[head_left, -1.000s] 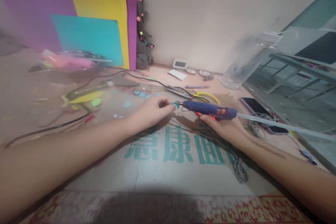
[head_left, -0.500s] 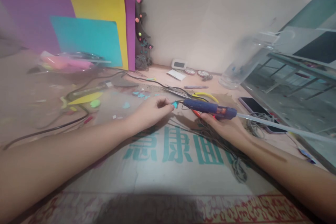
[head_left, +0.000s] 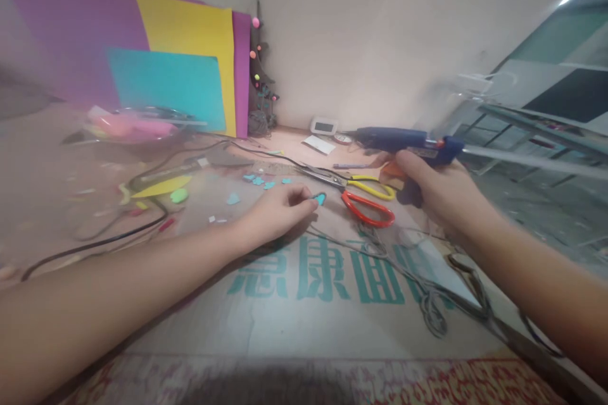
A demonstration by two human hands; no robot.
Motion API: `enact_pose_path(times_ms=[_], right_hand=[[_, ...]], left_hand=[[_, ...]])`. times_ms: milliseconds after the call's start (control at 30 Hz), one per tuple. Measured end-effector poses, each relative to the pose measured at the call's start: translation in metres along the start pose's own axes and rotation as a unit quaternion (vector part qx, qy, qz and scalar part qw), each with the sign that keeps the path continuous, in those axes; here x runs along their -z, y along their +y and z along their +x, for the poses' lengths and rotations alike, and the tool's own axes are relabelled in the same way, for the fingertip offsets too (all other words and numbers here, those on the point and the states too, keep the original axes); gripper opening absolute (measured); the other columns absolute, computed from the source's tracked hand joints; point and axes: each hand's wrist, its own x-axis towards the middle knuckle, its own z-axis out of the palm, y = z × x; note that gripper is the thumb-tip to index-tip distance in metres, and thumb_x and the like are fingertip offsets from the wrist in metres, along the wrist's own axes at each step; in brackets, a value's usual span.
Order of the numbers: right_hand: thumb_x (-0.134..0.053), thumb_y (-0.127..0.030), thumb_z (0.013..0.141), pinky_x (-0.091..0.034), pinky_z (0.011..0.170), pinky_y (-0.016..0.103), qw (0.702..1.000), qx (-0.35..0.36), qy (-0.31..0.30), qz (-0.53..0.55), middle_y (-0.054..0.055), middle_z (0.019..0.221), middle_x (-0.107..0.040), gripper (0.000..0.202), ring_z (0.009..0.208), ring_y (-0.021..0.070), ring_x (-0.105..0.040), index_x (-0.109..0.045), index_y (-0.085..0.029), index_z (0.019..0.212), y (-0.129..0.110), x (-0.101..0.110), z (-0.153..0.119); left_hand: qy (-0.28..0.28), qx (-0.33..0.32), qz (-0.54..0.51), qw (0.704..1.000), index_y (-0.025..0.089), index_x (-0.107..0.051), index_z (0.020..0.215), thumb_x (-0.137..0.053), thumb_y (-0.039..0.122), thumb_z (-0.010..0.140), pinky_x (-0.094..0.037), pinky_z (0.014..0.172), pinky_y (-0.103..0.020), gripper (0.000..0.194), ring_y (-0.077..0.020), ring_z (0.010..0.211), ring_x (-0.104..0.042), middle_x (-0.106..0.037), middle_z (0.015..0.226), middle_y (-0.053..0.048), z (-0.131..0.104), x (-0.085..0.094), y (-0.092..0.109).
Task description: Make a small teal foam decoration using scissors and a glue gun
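Note:
Pinched between the fingertips of my left hand is a small turquoise piece with a dark edge. My right hand is wrapped round the grip of a blue hot glue gun, raised off the table at the right, its nozzle pointing left. A clear glue stick sticks out from its back. Between the hands lie scissors with one red and one yellow handle. Several small turquoise cut-outs rest beyond my left hand.
Coloured sheets stand against the wall at the left, by a decorated dark branch. A black cord crosses the table. Grey twine lies near my right forearm. A small white clock-like device stands at the back.
My right hand has lifted the glue gun up and to the right, away from the turquoise piece. The scissors are uncovered now. My left hand keeps its pinch in nearly the same place.

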Motion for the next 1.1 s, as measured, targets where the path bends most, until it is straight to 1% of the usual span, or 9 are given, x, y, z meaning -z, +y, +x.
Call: enact_pose_path(times_ms=[100,167,333,500,667,833,967,1033,1100], right_hand=[[-0.068,-0.047,0.081,-0.046,0.052,0.022,0.998,-0.001,-0.021,-0.061,0.006,0.075,-0.068,0.033,0.064,0.0136,-0.061,-0.075,-0.015,0.088,-0.009,0.002,0.040],[-0.071,-0.041,0.079,-0.045,0.049,0.023,0.998,-0.011,-0.017,-0.059,0.004,0.075,-0.067,0.029,0.060,0.0126,-0.058,-0.074,-0.016,0.094,-0.003,-0.004,0.072],[-0.068,-0.041,0.082,-0.050,0.056,0.025,0.991,-0.042,-0.030,-0.126,0.006,0.084,-0.070,0.035,0.069,0.0162,-0.063,-0.071,-0.017,0.106,0.044,-0.038,0.137],[-0.067,-0.042,0.082,-0.052,0.067,0.030,0.980,-0.071,-0.048,-0.179,0.008,0.086,-0.074,0.032,0.074,0.0197,-0.067,-0.073,-0.015,0.099,0.084,-0.062,0.156],[-0.060,-0.051,0.086,-0.049,0.074,0.029,0.966,-0.071,-0.067,-0.241,0.009,0.091,-0.075,0.040,0.082,0.0209,-0.068,-0.073,-0.016,0.099,0.093,-0.059,0.153],[-0.072,-0.054,0.074,-0.048,0.077,0.032,0.946,-0.039,-0.094,-0.308,0.012,0.090,-0.075,0.042,0.088,0.0260,-0.068,-0.075,-0.015,0.090,0.083,-0.027,0.135],[-0.061,-0.046,0.086,-0.048,0.083,0.035,0.943,0.007,-0.090,-0.319,0.010,0.100,-0.075,0.033,0.093,0.0257,-0.067,-0.075,-0.019,0.100,0.055,-0.014,0.092],[-0.056,-0.041,0.090,-0.048,0.085,0.036,0.958,0.111,-0.088,-0.249,0.010,0.104,-0.074,0.031,0.095,0.0238,-0.067,-0.074,-0.018,0.101,0.036,-0.021,0.062],[-0.056,-0.039,0.090,-0.050,0.083,0.034,0.967,0.135,-0.126,-0.175,0.008,0.102,-0.074,0.028,0.093,0.0218,-0.067,-0.074,-0.019,0.099,0.021,-0.034,0.033]], left_hand=[[-0.004,0.007,-0.004,1.000,0.018,-0.057,0.077,-0.056,0.038,0.085,-0.038,0.047,-0.021,0.022,-0.0112,0.050,-0.053,-0.055,0.058,0.003,0.000,0.000,0.000],[-0.011,0.018,-0.010,1.000,0.018,-0.056,0.077,-0.056,0.039,0.085,-0.038,0.047,-0.021,0.022,-0.0116,0.051,-0.054,-0.057,0.060,0.002,-0.001,-0.001,0.001],[0.005,0.019,0.010,1.000,0.017,-0.057,0.075,-0.057,0.039,0.084,-0.038,0.049,-0.021,0.024,-0.0118,0.054,-0.055,-0.058,0.061,0.002,0.000,-0.001,0.001],[0.003,0.007,0.011,1.000,0.018,-0.056,0.074,-0.056,0.038,0.084,-0.040,0.051,-0.022,0.023,-0.0121,0.054,-0.055,-0.057,0.060,0.003,0.002,-0.001,-0.002],[0.006,-0.004,0.023,1.000,0.017,-0.056,0.074,-0.056,0.038,0.084,-0.039,0.052,-0.023,0.023,-0.0131,0.057,-0.056,-0.058,0.063,0.002,0.002,-0.001,-0.001],[-0.001,-0.005,0.018,1.000,0.017,-0.056,0.075,-0.056,0.039,0.085,-0.040,0.053,-0.023,0.024,-0.0139,0.057,-0.056,-0.058,0.062,0.002,0.002,-0.001,-0.002],[-0.001,-0.017,0.035,0.999,0.017,-0.059,0.075,-0.056,0.040,0.085,-0.039,0.055,-0.023,0.026,-0.0138,0.059,-0.056,-0.060,0.064,0.001,0.000,0.000,-0.001],[-0.007,-0.027,0.039,0.999,0.017,-0.060,0.076,-0.055,0.040,0.086,-0.039,0.056,-0.023,0.026,-0.0137,0.061,-0.056,-0.062,0.067,0.000,-0.001,0.000,0.000],[-0.009,-0.038,0.045,0.998,0.017,-0.060,0.077,-0.054,0.040,0.087,-0.039,0.056,-0.023,0.025,-0.0132,0.060,-0.056,-0.062,0.068,0.000,-0.002,0.000,0.001]])
